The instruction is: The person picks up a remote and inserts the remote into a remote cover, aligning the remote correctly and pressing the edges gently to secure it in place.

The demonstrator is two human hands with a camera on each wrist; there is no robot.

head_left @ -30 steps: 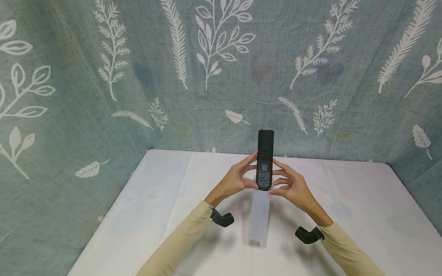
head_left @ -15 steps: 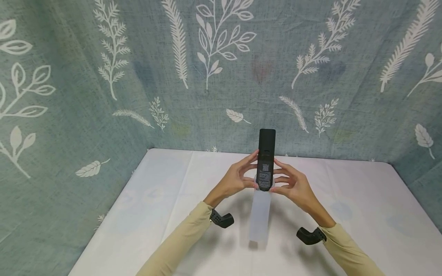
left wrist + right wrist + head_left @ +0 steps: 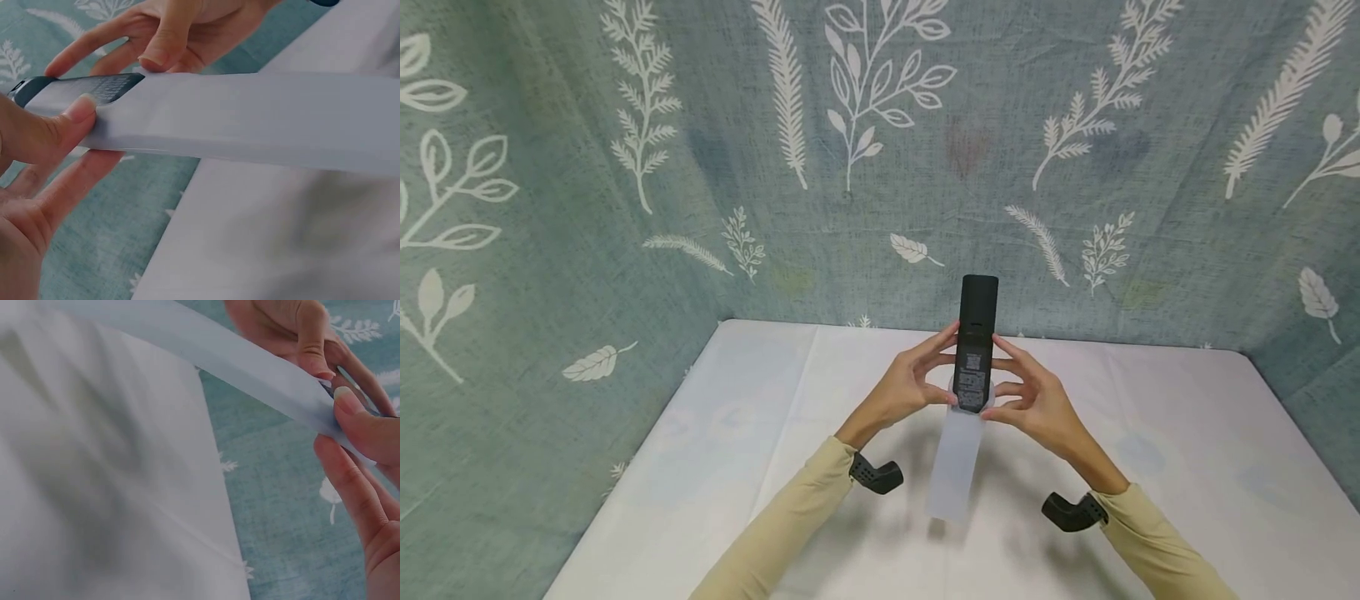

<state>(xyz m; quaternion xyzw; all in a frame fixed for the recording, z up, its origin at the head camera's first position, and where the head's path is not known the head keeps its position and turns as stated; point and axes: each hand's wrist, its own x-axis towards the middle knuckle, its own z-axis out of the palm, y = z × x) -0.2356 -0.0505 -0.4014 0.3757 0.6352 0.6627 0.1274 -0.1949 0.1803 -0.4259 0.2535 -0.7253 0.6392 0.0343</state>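
A black remote control (image 3: 978, 312), its labelled back towards me, is held up over the table. Its near end sits at the mouth of a long, translucent white sleeve (image 3: 957, 467), which slants down towards me. On the left side, my left hand (image 3: 904, 390) pinches the two where they meet, its thumb (image 3: 80, 112) on the sleeve and fingers beneath. Opposite it, my right hand (image 3: 1040, 404) pinches the same spot, thumb (image 3: 351, 405) on top and fingertips under the edge. The wrist views show the sleeve's rim around part of the remote.
A white-covered table (image 3: 715, 467) lies under the hands. Behind and to the left hangs a grey-green cloth (image 3: 850, 233) with white leaf prints. Each wrist wears a black camera mount (image 3: 877, 475).
The sleeve's lower end has swung slightly left. Both hands keep their hold, and the remote has risen a little in view.
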